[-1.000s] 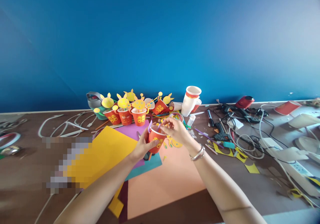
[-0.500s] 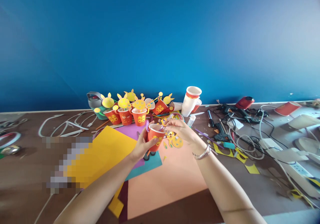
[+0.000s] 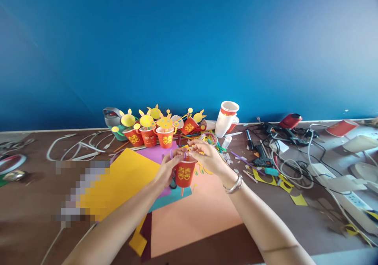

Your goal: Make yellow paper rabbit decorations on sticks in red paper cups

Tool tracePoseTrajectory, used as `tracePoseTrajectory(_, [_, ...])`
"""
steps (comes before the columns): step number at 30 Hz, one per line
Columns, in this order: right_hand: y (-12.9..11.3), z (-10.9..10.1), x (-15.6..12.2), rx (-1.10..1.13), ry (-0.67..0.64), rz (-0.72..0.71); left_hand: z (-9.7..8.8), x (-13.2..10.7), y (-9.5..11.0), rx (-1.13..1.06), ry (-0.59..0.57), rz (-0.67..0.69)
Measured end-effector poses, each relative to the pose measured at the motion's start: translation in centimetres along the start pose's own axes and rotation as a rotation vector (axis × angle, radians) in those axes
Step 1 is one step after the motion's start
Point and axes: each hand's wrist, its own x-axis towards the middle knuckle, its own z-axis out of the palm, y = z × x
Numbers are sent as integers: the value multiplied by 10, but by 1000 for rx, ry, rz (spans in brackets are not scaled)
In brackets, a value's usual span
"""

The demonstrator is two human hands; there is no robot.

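My left hand (image 3: 167, 168) and my right hand (image 3: 207, 157) hold a small red paper cup (image 3: 185, 174) with gold lettering upright above the coloured paper sheets. Both hands pinch at the cup's rim, where a thin purple strip (image 3: 185, 155) stands up between my fingers. An orange stick pokes out below the cup. A silver bracelet (image 3: 233, 184) sits on my right wrist. Behind the cup stands a row of finished red cups with yellow animal faces (image 3: 153, 129).
Yellow (image 3: 118, 182), purple, teal and peach (image 3: 195, 214) paper sheets lie under my hands. A stack of white cups (image 3: 226, 119) stands by the blue wall. To the right lie a glue gun (image 3: 261, 154), tangled cables and a white power strip (image 3: 351, 200). White strips lie at the left.
The cup has turned from tilted to upright and dropped slightly. My left hand moved from the cup's side up to its rim, beside my right hand.
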Motion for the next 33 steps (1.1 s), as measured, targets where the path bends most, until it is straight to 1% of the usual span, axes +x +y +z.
tracePoseTrajectory(3, [-5,3,-2,-63,31,-33,4,-3,11,51,-14,-114])
tracePoseTrajectory(5, [-8,5,-3,-95,35,-63,5,-4,15,68,-13,-153])
tracePoseTrajectory(7, [-9,4,-5,-104,31,-71,4,-2,15,74,18,-139])
tracePoseTrajectory(10, [-10,-4,-7,-10,34,-41,1,1,14,82,69,-108])
tracePoseTrajectory(13, [-11,-10,-9,58,21,-53,1,3,14,79,61,-111])
tracePoseTrajectory(16, [-11,-6,-9,-53,12,-83,4,2,14,58,46,-98])
tracePoseTrajectory(20, [-10,6,-8,-224,50,-139,7,0,14,18,23,-100])
tracePoseTrajectory(23, [-9,9,-7,-267,81,-157,7,-1,14,24,5,-112])
tracePoseTrajectory(28, [-12,5,-7,-308,71,-144,6,-1,14,42,-21,-111])
tracePoseTrajectory(33, [-16,5,-11,-338,113,-159,5,-1,14,51,-43,-91])
